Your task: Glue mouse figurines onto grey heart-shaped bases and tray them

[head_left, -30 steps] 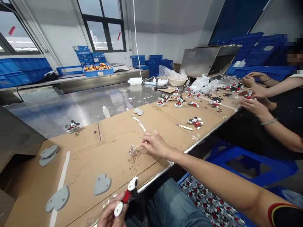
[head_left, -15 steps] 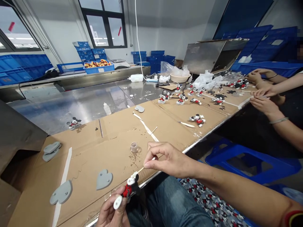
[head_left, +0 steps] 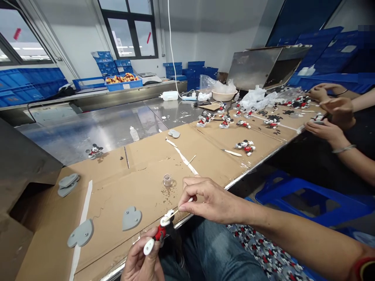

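At the front edge of the bench my left hand grips a small mouse figurine with a red body, black parts and white ends. It is tilted, with a white foot toward me. My right hand pinches a thin cotton swab. Its far tip touches a white part of the figurine, and a white end shows by my fingers. Just beyond, a small clear cup sits among brown specks on the cardboard. Left of the figurine lies a grey heart-shaped base.
Further grey hearts lie to the left. A white-handled knife and several mouse figurines are on the right. A dropper bottle stands behind. A co-worker's hands work at the far right, above a blue stool.
The swab tip has shifted from the figurine's far white end onto a nearer white part. The view has shifted slightly. One of the co-worker's hands has lifted away from the other.
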